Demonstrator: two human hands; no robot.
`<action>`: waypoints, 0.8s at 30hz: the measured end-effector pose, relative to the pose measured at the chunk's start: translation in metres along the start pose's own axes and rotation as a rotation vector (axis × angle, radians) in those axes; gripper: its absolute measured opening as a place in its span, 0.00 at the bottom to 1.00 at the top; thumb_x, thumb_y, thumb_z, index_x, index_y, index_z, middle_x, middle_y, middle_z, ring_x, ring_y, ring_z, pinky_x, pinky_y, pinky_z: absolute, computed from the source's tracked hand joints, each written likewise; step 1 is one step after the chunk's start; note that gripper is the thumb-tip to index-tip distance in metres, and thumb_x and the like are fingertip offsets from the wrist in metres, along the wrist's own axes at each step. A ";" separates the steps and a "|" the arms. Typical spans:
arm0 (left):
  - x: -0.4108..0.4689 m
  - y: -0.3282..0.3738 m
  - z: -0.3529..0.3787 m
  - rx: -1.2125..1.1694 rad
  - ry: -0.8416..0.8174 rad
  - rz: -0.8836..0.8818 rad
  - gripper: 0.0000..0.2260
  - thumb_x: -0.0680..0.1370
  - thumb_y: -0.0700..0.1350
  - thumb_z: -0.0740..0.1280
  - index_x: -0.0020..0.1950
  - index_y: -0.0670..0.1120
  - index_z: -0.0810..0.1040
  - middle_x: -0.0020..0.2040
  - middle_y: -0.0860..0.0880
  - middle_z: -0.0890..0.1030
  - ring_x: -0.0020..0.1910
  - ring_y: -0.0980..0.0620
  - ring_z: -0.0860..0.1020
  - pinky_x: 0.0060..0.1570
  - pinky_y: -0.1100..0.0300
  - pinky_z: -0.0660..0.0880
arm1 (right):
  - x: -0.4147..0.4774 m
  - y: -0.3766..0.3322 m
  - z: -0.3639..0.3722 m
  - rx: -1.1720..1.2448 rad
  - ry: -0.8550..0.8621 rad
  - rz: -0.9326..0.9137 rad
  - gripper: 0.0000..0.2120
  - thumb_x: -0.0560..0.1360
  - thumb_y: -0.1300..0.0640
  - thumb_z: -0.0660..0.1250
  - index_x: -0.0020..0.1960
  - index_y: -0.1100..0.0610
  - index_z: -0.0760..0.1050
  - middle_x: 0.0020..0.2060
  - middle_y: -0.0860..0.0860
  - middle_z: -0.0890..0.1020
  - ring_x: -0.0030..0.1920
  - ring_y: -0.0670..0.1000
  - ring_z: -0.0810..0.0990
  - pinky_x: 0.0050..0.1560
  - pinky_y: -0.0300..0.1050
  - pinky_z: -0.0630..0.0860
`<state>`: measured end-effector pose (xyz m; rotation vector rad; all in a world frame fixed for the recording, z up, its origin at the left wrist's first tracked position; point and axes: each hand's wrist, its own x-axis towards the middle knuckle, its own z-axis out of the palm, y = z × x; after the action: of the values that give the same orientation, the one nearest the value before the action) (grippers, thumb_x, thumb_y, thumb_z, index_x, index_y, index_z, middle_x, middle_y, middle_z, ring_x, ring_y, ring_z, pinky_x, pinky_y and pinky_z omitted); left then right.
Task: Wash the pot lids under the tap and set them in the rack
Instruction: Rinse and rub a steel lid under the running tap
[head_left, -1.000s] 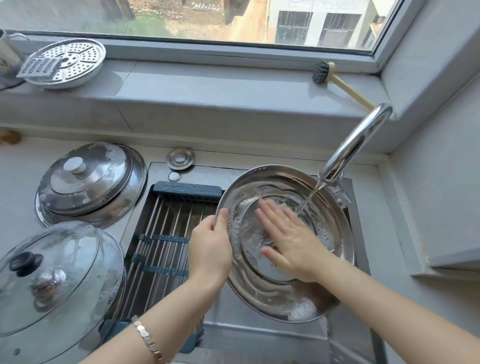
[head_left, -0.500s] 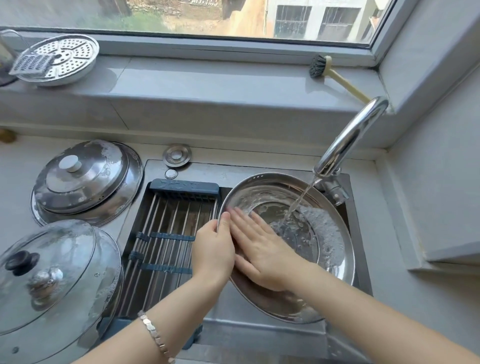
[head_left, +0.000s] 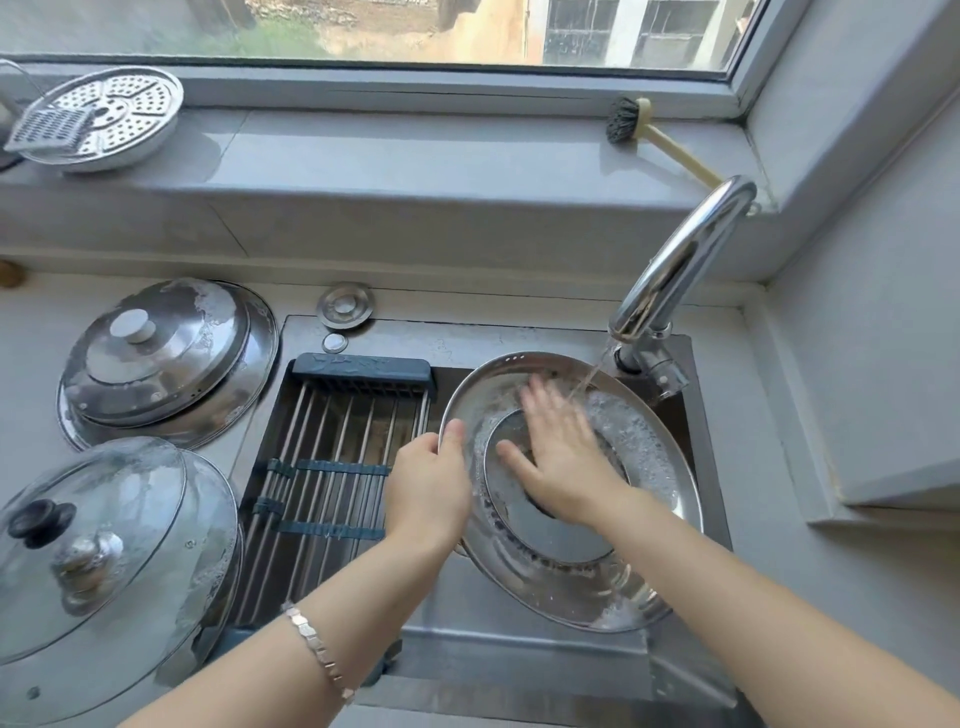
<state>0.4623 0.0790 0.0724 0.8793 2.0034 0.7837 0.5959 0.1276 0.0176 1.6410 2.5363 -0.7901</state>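
Head view: at centre right of the frame, the left hand (head_left: 428, 488) is gripping the rim of a steel lid (head_left: 639, 587) tilted over the sink (head_left: 519, 660), while the right hand (head_left: 561, 452), open and flat, is pressing its soapy inside under the tap (head_left: 675, 265) stream; rack (head_left: 332, 467) lying just left
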 end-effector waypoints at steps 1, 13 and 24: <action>0.002 -0.002 0.001 0.004 -0.004 -0.009 0.21 0.81 0.48 0.58 0.29 0.44 0.62 0.26 0.49 0.65 0.29 0.50 0.64 0.30 0.56 0.59 | -0.005 -0.010 0.001 -0.004 -0.035 -0.129 0.40 0.73 0.31 0.36 0.76 0.55 0.39 0.74 0.49 0.37 0.74 0.47 0.34 0.71 0.44 0.32; 0.025 0.065 -0.005 1.098 -0.112 0.498 0.10 0.76 0.34 0.58 0.56 0.41 0.71 0.54 0.42 0.78 0.54 0.40 0.76 0.42 0.55 0.66 | -0.048 0.029 0.017 0.153 -0.110 0.143 0.20 0.81 0.54 0.53 0.72 0.56 0.64 0.73 0.50 0.64 0.73 0.47 0.60 0.70 0.37 0.52; 0.040 0.076 0.004 1.207 -0.117 0.496 0.11 0.75 0.31 0.59 0.56 0.38 0.73 0.55 0.42 0.78 0.56 0.40 0.76 0.41 0.55 0.66 | -0.054 0.013 0.031 0.233 -0.136 0.342 0.16 0.80 0.58 0.53 0.62 0.64 0.71 0.61 0.58 0.75 0.62 0.56 0.73 0.61 0.46 0.69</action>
<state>0.4706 0.1542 0.1121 2.0728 2.0761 -0.3741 0.6233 0.0734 0.0009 1.9383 2.0572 -1.1431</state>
